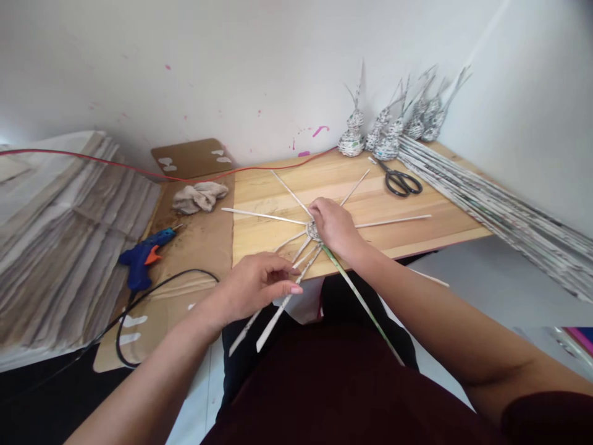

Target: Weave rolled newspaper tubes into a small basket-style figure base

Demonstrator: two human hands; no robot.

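On the wooden board lies a small round woven paper base [313, 231], its rolled-paper spokes fanning out in all directions. My right hand [334, 227] is closed at the far side of the base's centre, fingertips pressed together on it and covering part of the weave. In front and to the left, my left hand [257, 284] is open, thumb and fingers apart around the near spokes; whether a fingertip touches one is unclear. A green-tinged paper strip [356, 293] runs from the base toward my lap. Two white-tipped spokes [271, 326] stick out past the board's front edge.
Black-handled scissors [403, 183] lie at the board's back right, near several woven paper figures [352, 139] and a bundle of rolled paper sticks [491, 204]. At left are a blue glue gun [141, 259] with a black cord, a crumpled cloth [200, 196] and stacked paper [69, 247].
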